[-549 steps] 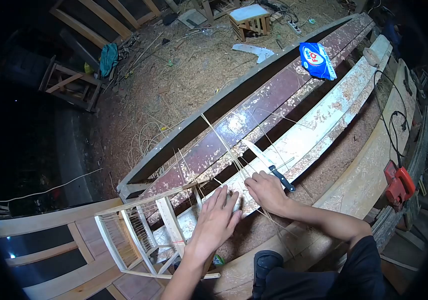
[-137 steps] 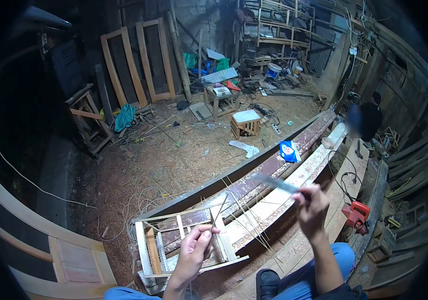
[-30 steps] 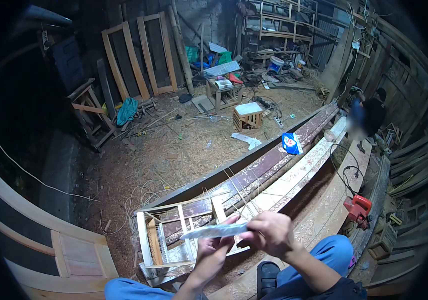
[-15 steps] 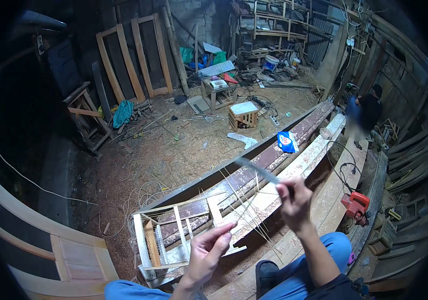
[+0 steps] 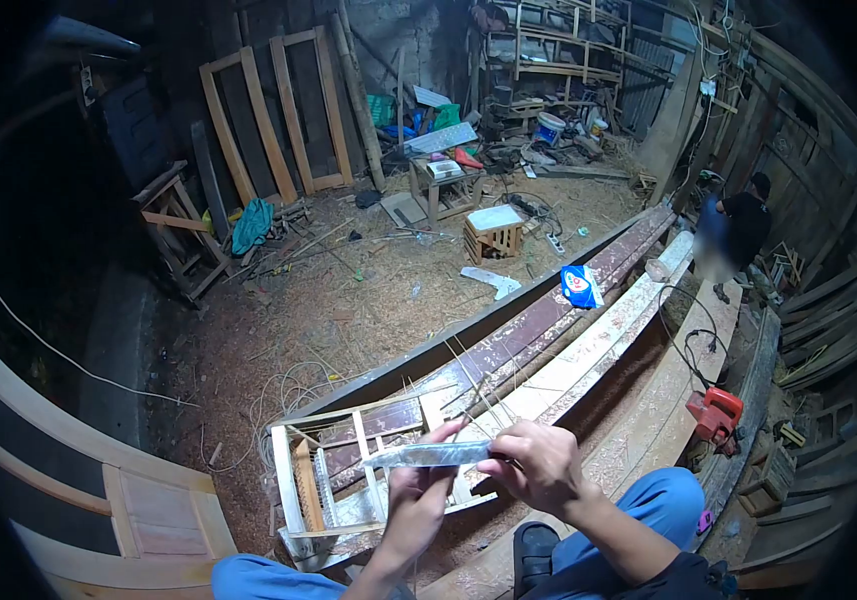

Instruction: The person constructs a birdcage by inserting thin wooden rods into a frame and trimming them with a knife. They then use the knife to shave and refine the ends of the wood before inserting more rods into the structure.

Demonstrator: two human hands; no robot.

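My right hand is closed round the handle end of a knife, whose flat grey blade points left. The blade lies level across my left hand, covering part of its fingers. That hand is raised with thumb and fingers pinched together on a thin strip, mostly hidden now behind the knife. Below and beyond both hands, several thin pale strips lie across the planks. Just left of my left hand sits a small wooden frame with slats.
Long planks run away to the right, with a blue packet on them. A red power tool with a black cord rests at right. Another person sits at the far end. A slatted crate stands on the shaving-strewn floor.
My right hand has moved left and down, bringing the knife from raised and up-slanting to level across my left hand. The left hand stays nearly in place. The view has shifted slightly.
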